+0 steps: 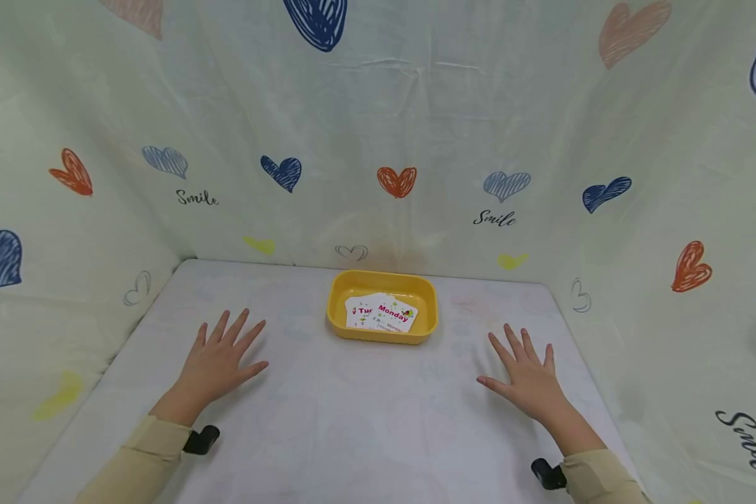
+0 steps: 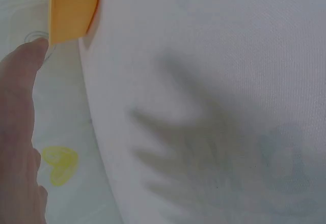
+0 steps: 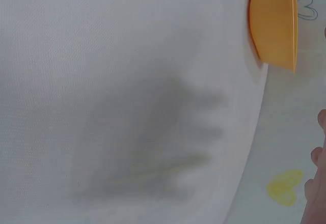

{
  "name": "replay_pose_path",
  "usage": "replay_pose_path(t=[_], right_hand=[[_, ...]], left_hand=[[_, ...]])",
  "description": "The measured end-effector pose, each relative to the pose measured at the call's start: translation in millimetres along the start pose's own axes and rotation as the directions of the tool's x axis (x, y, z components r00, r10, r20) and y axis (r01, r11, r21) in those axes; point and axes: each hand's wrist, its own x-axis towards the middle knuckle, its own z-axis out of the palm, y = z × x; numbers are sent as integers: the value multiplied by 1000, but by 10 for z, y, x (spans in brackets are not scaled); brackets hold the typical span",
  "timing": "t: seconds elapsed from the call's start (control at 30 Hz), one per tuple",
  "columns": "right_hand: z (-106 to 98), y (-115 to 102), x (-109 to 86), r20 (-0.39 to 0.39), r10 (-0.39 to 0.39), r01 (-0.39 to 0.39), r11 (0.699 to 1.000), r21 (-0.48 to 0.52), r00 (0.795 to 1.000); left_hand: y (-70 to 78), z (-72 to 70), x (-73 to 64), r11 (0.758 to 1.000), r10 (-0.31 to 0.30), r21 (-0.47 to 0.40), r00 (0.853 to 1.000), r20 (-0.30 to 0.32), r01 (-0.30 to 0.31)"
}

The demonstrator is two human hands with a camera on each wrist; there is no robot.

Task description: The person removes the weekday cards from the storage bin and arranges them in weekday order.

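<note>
A yellow plastic tray (image 1: 337,315) stands near the back middle of the white table. Inside it lie several white cards (image 1: 381,313) with printed words, "Monday" readable on the top one and part of another word beside it. Left of the tray, my left hand (image 1: 217,364) is held palm down over the table with fingers spread, holding nothing. My right hand (image 1: 529,381) hovers to the right of the tray in the same way, fingers spread. Each wrist view shows a hand's shadow on the table and one end of the tray (image 2: 75,10).
The white tabletop (image 1: 365,420) is enclosed at the back and sides by a pale curtain (image 1: 378,105) printed with hearts and the word "Smile". A black wrist camera (image 1: 201,440) sits at the left cuff, another black camera (image 1: 548,474) at the right.
</note>
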Motion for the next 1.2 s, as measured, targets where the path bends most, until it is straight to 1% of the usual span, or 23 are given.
replay_pose_path(t=[0.23,0.33,0.47,0.63,0.73,0.9,1.07,1.2], right_hand=[[-14,-26,14,12,-12,12,1000,26,1000],[-37,-42,37,4,-20,20,999,34,1000],[-81,-80,97,-3,-32,32,998,56,999],[-108,-138,228,8,-35,34,994,100,999],[-118,-180,331,23,-30,26,990,138,999],[-136,-265,526,47,-31,20,977,213,998],[-140,-348,727,54,-37,19,957,290,998],[-148,-398,853,67,-44,17,931,364,997]], left_hand=[[26,-14,0,1000,-15,-22,999,29,16],[50,-50,39,999,-6,-39,1000,14,7],[97,-96,138,998,4,-65,1000,-7,-5],[212,-101,311,995,-14,-95,999,37,17],[305,-102,422,991,-24,-133,998,59,32],[444,-86,584,973,-35,-226,994,100,56],[569,-30,723,940,-64,-324,987,146,109],[685,5,835,911,-82,-383,978,190,150]])
